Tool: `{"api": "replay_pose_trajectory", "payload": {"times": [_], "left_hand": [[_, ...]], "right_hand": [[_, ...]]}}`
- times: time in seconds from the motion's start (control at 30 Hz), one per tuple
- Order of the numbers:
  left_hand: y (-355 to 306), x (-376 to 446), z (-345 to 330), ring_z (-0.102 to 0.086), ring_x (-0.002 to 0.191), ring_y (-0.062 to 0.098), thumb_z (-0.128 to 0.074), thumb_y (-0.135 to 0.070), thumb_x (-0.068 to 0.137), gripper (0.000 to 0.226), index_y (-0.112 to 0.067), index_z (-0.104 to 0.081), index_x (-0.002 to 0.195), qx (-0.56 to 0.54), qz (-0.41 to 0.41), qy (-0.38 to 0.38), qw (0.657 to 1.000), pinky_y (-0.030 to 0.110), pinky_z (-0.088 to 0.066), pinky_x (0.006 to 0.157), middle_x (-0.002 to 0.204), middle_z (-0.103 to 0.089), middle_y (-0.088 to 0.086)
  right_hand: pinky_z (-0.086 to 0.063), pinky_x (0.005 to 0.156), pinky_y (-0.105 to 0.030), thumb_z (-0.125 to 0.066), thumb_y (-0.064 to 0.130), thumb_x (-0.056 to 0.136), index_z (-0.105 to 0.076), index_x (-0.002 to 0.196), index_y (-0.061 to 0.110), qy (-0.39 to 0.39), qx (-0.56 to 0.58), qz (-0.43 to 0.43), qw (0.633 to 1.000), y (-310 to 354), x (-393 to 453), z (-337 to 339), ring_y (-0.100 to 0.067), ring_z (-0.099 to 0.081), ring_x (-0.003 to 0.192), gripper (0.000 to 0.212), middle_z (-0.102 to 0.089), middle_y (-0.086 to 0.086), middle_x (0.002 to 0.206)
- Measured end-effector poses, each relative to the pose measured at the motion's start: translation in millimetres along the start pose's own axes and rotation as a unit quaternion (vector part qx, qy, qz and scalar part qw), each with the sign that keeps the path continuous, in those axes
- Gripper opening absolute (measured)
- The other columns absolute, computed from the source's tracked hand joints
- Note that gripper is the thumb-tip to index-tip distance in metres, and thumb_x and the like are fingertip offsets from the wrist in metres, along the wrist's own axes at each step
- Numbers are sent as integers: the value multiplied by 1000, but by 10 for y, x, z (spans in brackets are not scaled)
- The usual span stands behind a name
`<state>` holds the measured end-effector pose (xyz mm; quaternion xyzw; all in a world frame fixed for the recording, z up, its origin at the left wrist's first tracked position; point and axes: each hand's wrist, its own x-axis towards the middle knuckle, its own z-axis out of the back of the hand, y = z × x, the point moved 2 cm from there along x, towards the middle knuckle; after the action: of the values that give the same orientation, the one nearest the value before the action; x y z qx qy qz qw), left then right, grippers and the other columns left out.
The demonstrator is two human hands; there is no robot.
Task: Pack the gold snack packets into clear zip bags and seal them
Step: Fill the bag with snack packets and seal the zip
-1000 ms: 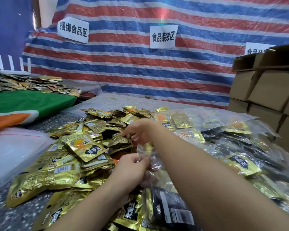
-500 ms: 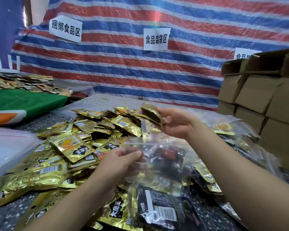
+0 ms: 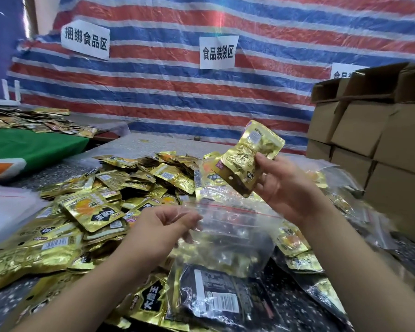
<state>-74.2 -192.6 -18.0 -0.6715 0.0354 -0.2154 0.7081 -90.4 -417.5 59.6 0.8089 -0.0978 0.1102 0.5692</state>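
Observation:
My right hand (image 3: 282, 185) grips a small stack of gold snack packets (image 3: 249, 155), lifted above the table at centre right. Just below it my left hand (image 3: 161, 226) pinches the left rim of a clear zip bag (image 3: 230, 236) with a red seal line; the bag's mouth is held up and gold packets show inside it. A heap of loose gold packets (image 3: 89, 212) covers the table to the left. Filled clear bags (image 3: 216, 300) lie in front of me and to the right.
Stacked cardboard boxes (image 3: 374, 140) stand at the right. A striped tarp wall (image 3: 177, 92) with paper signs closes off the back. A green cloth (image 3: 31, 147) and more packets lie far left. A pile of clear plastic (image 3: 5, 212) lies at the left edge.
My right hand picked packets from the heap and lifted them up and to the right, above the bag. My left hand raised the zip bag's rim.

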Motion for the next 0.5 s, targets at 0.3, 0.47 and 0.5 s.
{"api": "replay_pose_trajectory", "payload": {"times": [0.3, 0.47, 0.5], "left_hand": [[-27, -9, 8, -59, 58, 8, -67, -46, 67, 22, -30, -78, 77, -2, -26, -22, 999, 28, -44, 60, 71, -73, 5], [-30, -10, 3, -59, 56, 4, -66, -46, 67, 23, -27, -77, 73, 11, -31, -19, 999, 23, -44, 57, 69, -73, 2], [-30, -11, 7, -59, 55, 4, -67, -46, 67, 23, -26, -77, 73, 13, -30, -23, 999, 25, -44, 58, 68, -72, 3]], "right_hand": [[-60, 73, -34, -59, 15, 89, -56, 118, -3, -2, -30, 45, 999, -32, -317, -13, -25, -72, 89, 34, -72, -17, 102], [-60, 81, -38, -60, 16, 86, -51, 126, -10, -43, -83, 52, 994, -110, -346, -36, -33, -68, 103, 48, -66, -28, 118], [-60, 78, -35, -59, 16, 86, -53, 123, -8, -43, -60, 59, 996, -102, -339, -40, -30, -70, 98, 44, -68, -25, 114]]}}
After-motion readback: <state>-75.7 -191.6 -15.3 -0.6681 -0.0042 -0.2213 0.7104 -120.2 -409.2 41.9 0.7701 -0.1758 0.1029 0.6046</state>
